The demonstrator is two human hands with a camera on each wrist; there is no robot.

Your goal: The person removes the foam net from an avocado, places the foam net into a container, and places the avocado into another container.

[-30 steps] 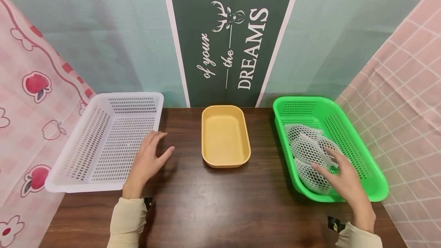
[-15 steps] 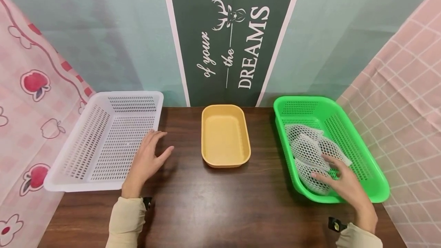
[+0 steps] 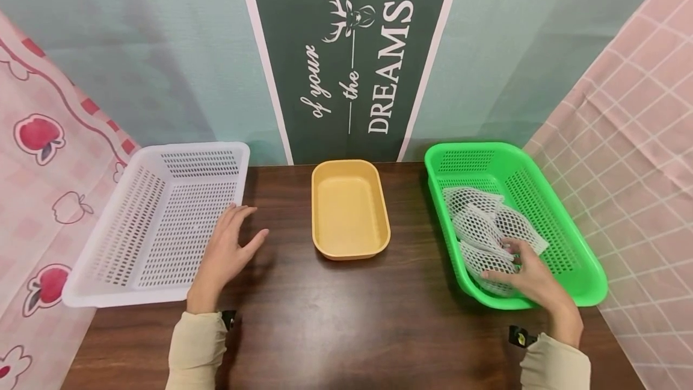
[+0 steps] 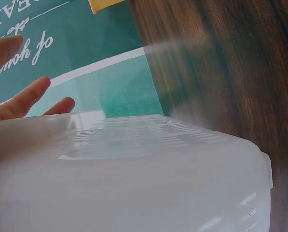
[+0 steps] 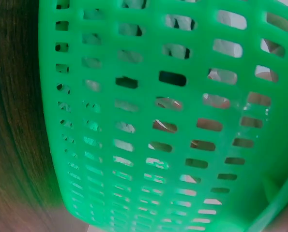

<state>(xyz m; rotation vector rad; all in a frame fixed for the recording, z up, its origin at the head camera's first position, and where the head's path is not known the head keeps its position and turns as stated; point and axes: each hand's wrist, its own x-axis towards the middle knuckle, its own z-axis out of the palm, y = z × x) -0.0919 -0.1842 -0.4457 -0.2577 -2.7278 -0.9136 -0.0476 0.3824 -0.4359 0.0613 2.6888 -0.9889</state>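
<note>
Lumpy mesh bags lay in the slotted green basket, 1 between the right hand's parted thumb and fingers, grip unclear; the left hand spread, holding nothing.

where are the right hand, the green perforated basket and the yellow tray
Right hand [image 3: 533, 277]: head view, back of hand
Green perforated basket [image 3: 541, 216]: head view, inner right wall
Yellow tray [image 3: 351, 210]: head view, bare floor

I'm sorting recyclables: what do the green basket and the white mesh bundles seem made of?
Green basket: most likely moulded plastic, slightly glossy, judging by its rounded rim and regular slots.
White mesh bundles: probably matt netting, judging by the open holes; synthetic or cotton, I can't tell.
</note>
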